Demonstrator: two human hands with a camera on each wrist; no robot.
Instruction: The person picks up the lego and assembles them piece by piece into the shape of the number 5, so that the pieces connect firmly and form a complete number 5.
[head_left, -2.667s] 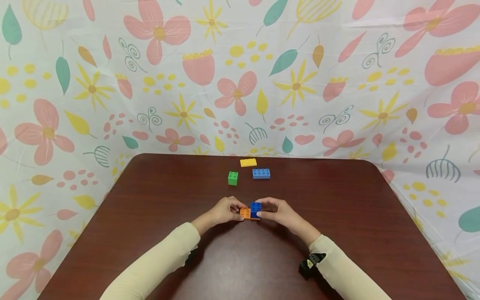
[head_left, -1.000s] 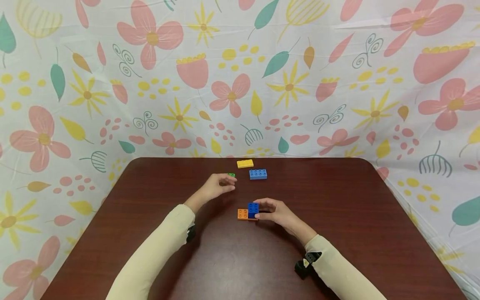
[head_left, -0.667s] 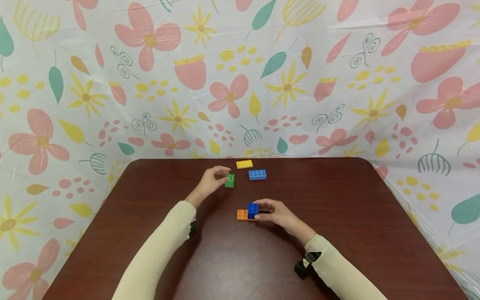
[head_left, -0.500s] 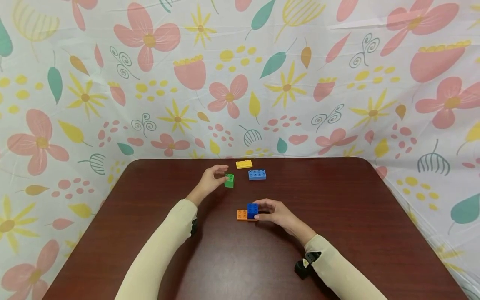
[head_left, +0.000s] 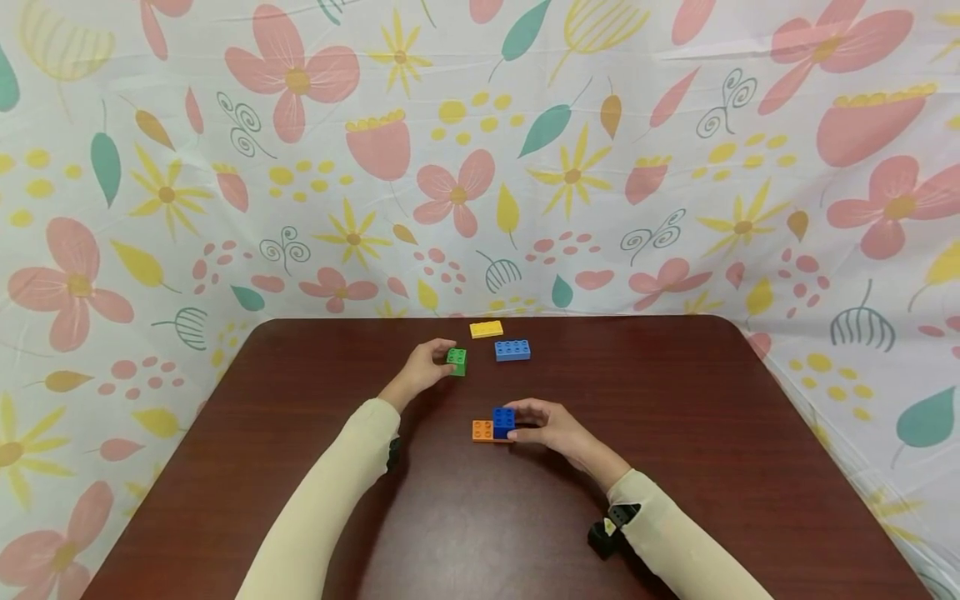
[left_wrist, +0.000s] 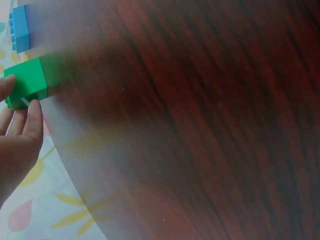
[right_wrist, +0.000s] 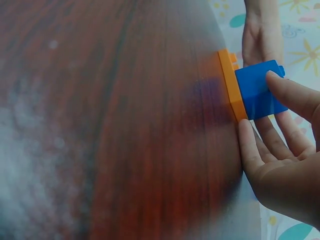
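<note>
Toward the back of the table, my left hand (head_left: 423, 369) has its thumb and fingers on either side of a green toy brick (head_left: 457, 362). In the left wrist view that green brick (left_wrist: 29, 82) sits between the thumb and the fingers, its bottom right at the tabletop. Nearer to me, a dark blue brick (head_left: 503, 422) stands on the right half of a flat orange brick (head_left: 482, 430), whose left studs are bare. My right hand (head_left: 557, 429) pinches the dark blue brick, and in the right wrist view one fingertip touches the end of the orange brick (right_wrist: 231, 85).
A light blue brick (head_left: 512, 350) lies right of the green one, and a thin yellow brick (head_left: 486, 329) lies behind it near the back edge. The dark brown table (head_left: 675, 400) meets a flowered cloth (head_left: 637, 167) at the back.
My left hand let go of the orange brick, reached back and left to the green brick, and its fingers have now closed round it. The right hand stays on the dark blue brick.
</note>
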